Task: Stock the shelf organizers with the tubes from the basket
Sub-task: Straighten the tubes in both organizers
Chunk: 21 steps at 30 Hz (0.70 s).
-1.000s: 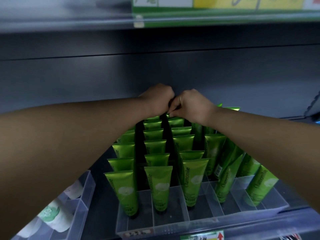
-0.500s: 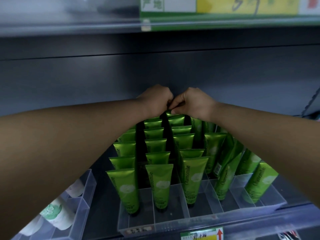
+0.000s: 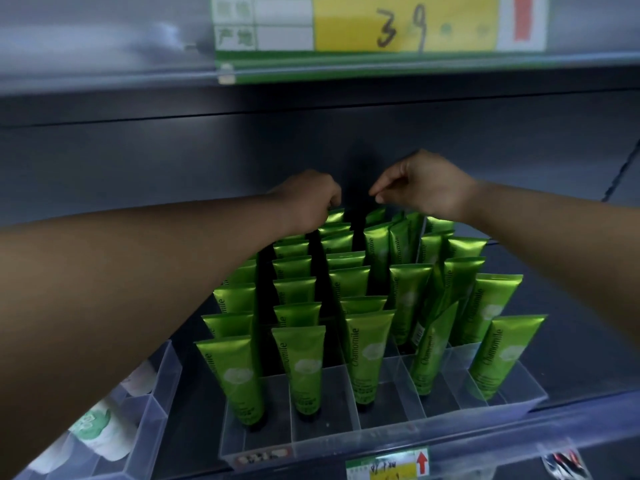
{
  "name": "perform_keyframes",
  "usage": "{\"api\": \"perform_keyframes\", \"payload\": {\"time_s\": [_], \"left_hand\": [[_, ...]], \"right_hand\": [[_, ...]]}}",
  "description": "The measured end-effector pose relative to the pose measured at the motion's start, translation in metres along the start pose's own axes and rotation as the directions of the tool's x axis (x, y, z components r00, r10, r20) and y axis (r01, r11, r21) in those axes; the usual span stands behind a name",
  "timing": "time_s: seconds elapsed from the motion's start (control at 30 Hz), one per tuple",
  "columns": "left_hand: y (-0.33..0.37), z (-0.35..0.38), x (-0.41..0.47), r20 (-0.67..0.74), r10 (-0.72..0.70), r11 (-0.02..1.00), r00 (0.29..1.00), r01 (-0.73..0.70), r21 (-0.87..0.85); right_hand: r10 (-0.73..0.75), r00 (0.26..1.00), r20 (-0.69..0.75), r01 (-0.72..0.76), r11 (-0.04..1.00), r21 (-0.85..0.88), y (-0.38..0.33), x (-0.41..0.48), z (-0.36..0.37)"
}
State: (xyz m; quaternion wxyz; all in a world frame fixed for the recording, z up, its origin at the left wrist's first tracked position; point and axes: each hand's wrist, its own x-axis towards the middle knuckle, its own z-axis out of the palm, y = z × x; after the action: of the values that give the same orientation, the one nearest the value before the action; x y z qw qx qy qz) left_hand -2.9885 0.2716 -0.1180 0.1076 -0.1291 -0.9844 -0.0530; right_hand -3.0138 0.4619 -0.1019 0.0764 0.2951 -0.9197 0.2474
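Note:
Several green "Chamomile" tubes (image 3: 299, 368) stand cap-down in rows inside a clear divided organizer (image 3: 391, 429) on the shelf. My left hand (image 3: 306, 199) reaches to the back of the second row, with its curled fingers closed on the top edge of the rearmost green tube (image 3: 335, 215). My right hand (image 3: 427, 188) hovers just above the back of the neighbouring rows, its thumb and forefinger pinched together with nothing between them. In the right-hand rows some tubes (image 3: 433, 344) lean sideways. The basket is out of view.
A second clear bin (image 3: 152, 407) at lower left holds white tubes with green print (image 3: 95, 429). The upper shelf edge carries a yellow price label (image 3: 398, 26) close above my hands. A small label (image 3: 388, 465) sits on the lower shelf rail. The dark back wall is just behind the tubes.
My hands, which were pressed together over the back tubes, have come apart. The right hand has lifted up and to the right. The view has moved closer to the shelf.

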Motion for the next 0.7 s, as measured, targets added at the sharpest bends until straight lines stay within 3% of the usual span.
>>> {"api": "perform_keyframes", "payload": {"time_s": [0.27,0.7], "left_hand": [[0.03,0.001,0.012,-0.07,0.038,0.989,0.997,-0.048,-0.143],[0.052,0.013,0.04,0.012,-0.075,0.993,0.997,0.076,-0.093]], "right_hand": [[-0.029,0.995,0.099,0.038,0.995,-0.093,0.008,-0.009,0.006],[-0.066,0.976,0.205,0.126,0.948,-0.293,0.022,0.002,0.001]]}}
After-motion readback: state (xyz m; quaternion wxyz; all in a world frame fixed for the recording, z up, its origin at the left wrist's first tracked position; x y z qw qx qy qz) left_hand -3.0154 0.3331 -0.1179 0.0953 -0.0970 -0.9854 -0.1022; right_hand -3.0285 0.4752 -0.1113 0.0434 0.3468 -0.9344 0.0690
